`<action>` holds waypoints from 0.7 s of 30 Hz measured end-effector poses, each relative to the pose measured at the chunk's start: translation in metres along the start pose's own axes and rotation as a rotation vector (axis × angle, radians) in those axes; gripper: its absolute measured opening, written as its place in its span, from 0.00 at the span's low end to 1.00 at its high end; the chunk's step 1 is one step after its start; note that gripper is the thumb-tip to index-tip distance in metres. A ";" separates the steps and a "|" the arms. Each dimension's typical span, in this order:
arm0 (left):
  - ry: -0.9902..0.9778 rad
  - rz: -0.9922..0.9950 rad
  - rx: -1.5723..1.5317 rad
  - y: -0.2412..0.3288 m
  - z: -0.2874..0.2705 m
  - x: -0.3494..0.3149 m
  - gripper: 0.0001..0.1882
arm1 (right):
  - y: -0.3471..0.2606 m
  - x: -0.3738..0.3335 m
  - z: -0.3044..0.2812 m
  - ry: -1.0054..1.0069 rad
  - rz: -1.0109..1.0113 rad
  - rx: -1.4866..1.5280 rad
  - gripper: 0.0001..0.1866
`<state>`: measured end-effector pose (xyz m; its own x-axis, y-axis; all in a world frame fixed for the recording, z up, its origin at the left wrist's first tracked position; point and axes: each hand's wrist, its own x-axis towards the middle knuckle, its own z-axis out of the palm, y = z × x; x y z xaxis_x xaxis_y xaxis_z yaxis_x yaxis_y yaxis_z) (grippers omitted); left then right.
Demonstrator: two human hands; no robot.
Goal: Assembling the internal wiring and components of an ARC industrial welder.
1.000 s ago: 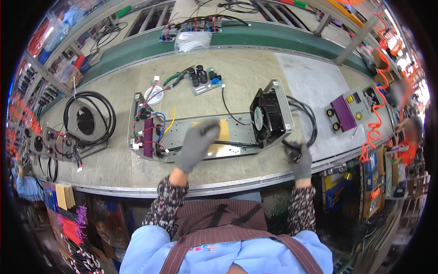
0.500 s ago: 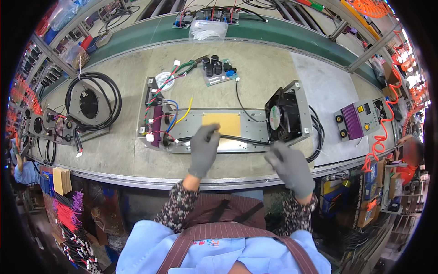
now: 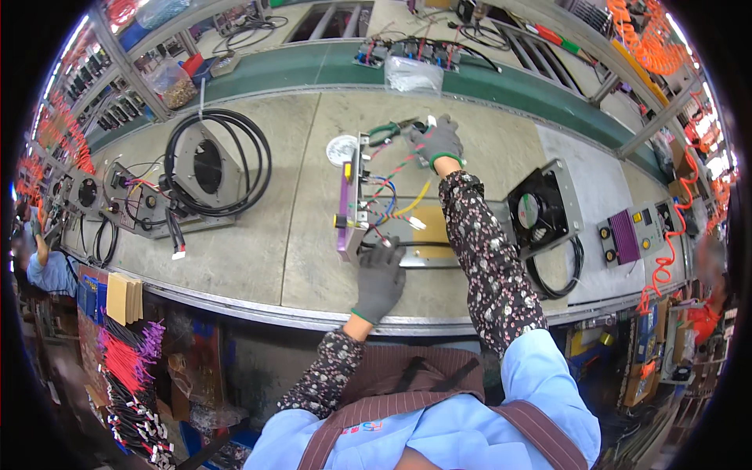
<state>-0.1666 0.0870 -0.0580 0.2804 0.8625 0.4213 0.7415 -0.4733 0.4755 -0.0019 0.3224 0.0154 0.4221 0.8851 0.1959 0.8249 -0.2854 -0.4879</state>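
My left hand [image 3: 381, 283], in a grey glove, is closed at the near end of the purple front panel [image 3: 345, 207], beside the black cable; what its fingertips pinch is hidden. Stretched out at the back, my gloved right hand [image 3: 439, 144] has its fingers curled at red-and-green twisted wires [image 3: 401, 167] that run up to it from the panel. This hand covers most of the circuit board with black capacitors. Yellow wire [image 3: 413, 200] and blue wires arch over the metal chassis [image 3: 429, 257], and a white connector [image 3: 417, 224] hangs there. My right sleeve hides part of the chassis.
A black fan [image 3: 530, 210] sits in the chassis's right end, with coiled cable [image 3: 565, 274] beside it. Pliers [image 3: 384, 131] and a white round dish [image 3: 342, 149] lie behind the panel. Another fan unit [image 3: 205, 166] stands left; a purple-fronted unit [image 3: 624, 236] stands right.
My right hand has gone from near the fan to the circuit board at the back. My left hand has moved from mid-chassis to the panel. The view has shifted left.
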 end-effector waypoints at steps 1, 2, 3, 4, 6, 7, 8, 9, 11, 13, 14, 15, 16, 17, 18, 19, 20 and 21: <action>-0.025 -0.006 -0.034 -0.002 0.000 -0.001 0.22 | 0.005 0.010 0.016 -0.049 -0.029 -0.050 0.34; -0.083 -0.022 -0.062 -0.004 0.000 0.000 0.22 | 0.009 0.021 0.030 -0.117 -0.026 -0.105 0.35; 0.004 -0.027 -0.117 -0.005 0.000 0.002 0.22 | 0.012 0.031 0.042 -0.087 -0.075 -0.096 0.35; 0.019 -0.029 -0.111 -0.005 0.000 0.004 0.22 | 0.015 0.037 0.052 -0.083 -0.006 -0.102 0.34; 0.051 -0.162 -0.307 -0.005 0.000 0.010 0.22 | 0.021 0.048 0.065 -0.080 0.051 -0.106 0.32; -0.027 -0.241 -0.396 -0.006 0.000 0.013 0.27 | 0.024 0.053 0.068 -0.114 0.039 -0.101 0.29; 0.014 -0.208 -0.384 -0.006 0.001 0.015 0.27 | 0.027 0.057 0.068 -0.149 0.030 -0.098 0.26; -0.101 -0.252 -0.285 -0.006 0.002 0.018 0.28 | 0.030 0.061 0.067 -0.163 -0.026 -0.174 0.24; -0.188 -0.263 -0.133 -0.008 0.006 0.019 0.29 | 0.036 0.072 0.055 -0.200 -0.024 -0.177 0.24; -0.148 -0.224 -0.216 -0.013 0.009 0.018 0.28 | 0.042 0.076 0.036 -0.279 0.126 -0.042 0.26; -0.167 -0.232 -0.266 -0.015 0.009 0.017 0.28 | 0.045 0.078 0.019 -0.353 -0.083 -0.127 0.27; -0.138 -0.199 -0.296 -0.016 0.009 0.016 0.25 | 0.046 0.075 0.004 -0.321 0.146 0.207 0.23; -0.075 -0.157 -0.335 -0.016 0.008 0.014 0.25 | 0.044 0.069 -0.014 -0.281 0.274 0.471 0.19; -0.072 -0.112 -0.331 -0.015 0.005 0.013 0.23 | 0.044 0.056 -0.034 -0.206 0.166 0.714 0.13; -0.153 -0.115 -0.329 -0.011 0.002 0.011 0.21 | 0.046 0.040 -0.060 -0.202 -0.034 0.794 0.13; -0.084 -0.058 -0.240 -0.005 -0.003 0.010 0.18 | 0.048 0.018 -0.085 -0.155 -0.154 0.770 0.19; -0.058 -0.051 -0.276 0.003 -0.009 0.006 0.18 | 0.050 -0.008 -0.114 -0.194 -0.179 0.732 0.24; -0.062 -0.039 -0.273 0.010 -0.017 0.004 0.18 | 0.050 -0.035 -0.138 -0.261 -0.357 0.774 0.28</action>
<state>-0.1679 0.0826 -0.0385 0.2980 0.8865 0.3541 0.5631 -0.4628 0.6847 0.0764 0.2264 0.1018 0.0116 0.9562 0.2923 0.3654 0.2681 -0.8914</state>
